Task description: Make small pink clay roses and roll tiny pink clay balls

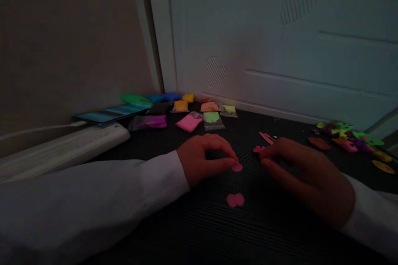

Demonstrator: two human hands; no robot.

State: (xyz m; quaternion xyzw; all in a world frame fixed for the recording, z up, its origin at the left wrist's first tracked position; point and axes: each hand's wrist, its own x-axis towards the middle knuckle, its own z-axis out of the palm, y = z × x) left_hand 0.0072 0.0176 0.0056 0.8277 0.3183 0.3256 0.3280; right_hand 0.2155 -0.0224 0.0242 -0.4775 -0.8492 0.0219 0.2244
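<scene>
My left hand [207, 158] pinches a small flat pink clay disc [237, 167] between thumb and fingertips, just over the dark table. Nearer to me lie two more pink discs [235, 200], side by side with their edges touching. To the right, my right hand [306, 178] has thumb and forefinger closed at a small, frilly pink clay piece [258, 149], which shows at the fingertips. Slim pink pointed sticks, like modelling tools [266, 138], lie just behind that hand, partly covered by it. The light is dim, and fine detail is hard to make out.
Several bags of coloured clay, including a pink bag [189, 122] and a purple one [151, 122], lie at the back. A phone [115, 112] and white power strip [65, 145] are left. Colourful clay pieces [351, 138] cluster right. A white panel [264, 49] stands behind.
</scene>
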